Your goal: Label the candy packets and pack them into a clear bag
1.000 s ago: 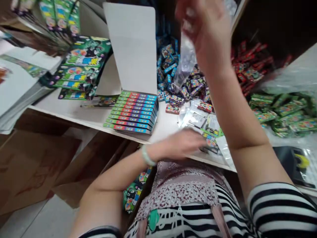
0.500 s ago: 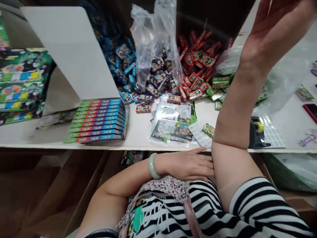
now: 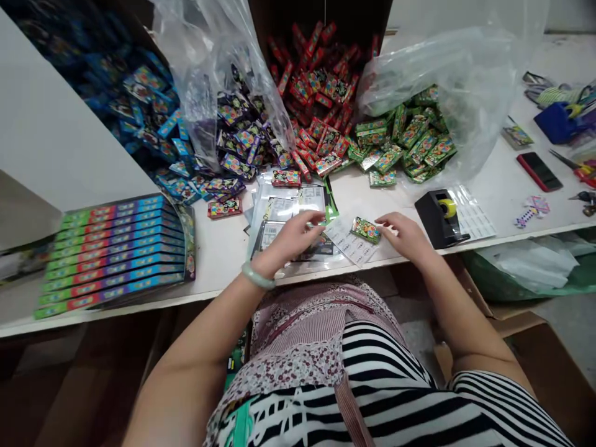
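My left hand, with a pale green bangle at its wrist, hovers over the clear plastic packets at the table's front. Its thumb and fingers are apart, and I see nothing between them. My right hand is beside a small green printed box, thumb and fingers spread. Its fingertips reach the box's right end; whether they touch it I cannot tell. Under that box lies a white sheet of printed labels.
Heaps of blue, purple, red and green small boxes line the back. On the left stand stacked multicoloured display strips. A black tape dispenser, a phone and scissors lie on the right.
My right hand has come down from high at the upper right to the small green box. The left hand has risen from my lap to above the packets. The view has swung right.
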Available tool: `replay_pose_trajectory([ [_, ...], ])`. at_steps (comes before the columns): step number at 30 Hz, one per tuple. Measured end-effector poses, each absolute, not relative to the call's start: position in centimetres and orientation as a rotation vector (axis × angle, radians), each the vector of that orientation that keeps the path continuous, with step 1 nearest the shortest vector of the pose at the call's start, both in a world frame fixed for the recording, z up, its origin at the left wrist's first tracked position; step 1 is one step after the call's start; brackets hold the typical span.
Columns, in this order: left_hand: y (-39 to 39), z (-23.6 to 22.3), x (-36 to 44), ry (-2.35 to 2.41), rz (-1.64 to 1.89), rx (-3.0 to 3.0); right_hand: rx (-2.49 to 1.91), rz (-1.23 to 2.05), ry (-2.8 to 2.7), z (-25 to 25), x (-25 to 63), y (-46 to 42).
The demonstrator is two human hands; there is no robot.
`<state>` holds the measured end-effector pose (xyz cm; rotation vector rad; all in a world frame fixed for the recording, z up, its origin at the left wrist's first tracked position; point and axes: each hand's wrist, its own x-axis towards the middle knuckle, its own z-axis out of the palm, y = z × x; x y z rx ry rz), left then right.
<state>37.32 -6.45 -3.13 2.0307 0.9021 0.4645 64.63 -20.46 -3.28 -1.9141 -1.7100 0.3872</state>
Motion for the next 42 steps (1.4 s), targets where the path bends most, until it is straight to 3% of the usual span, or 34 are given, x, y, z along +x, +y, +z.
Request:
replay_pose_trajectory([
  [5,-4.1,-4.6,46.9,0.935,0.346,2.095,-2.172,0.307,-1.779,-6.4,61.6,-20.6],
  [10,-2.8,-7.0,49.9,1.017,0.381,2.009,-2.06,0.334,-1.763,-6.9,61.9,-20.6],
  [15,-2.2,-7.5,49.7,1.023,0.488,1.881,-1.885,0.471,-1.928,-7.1,62.1,-21.1],
  [22,-3.0,-7.5,47.4,0.909,0.492,1.728,-1.984,0.375,-1.246,-9.2,65.4,-21.7],
  [29,-3.1,-8.4,46.0,0.905,0.49,1.505,-1.81,0.618,-0.931,-10.2,65.5,-19.4],
  [42,-4.8,-8.2,46.1,0.935,0.61,1.396,-1.647,0.722,-0.76,-10.3,65.1,-18.2],
])
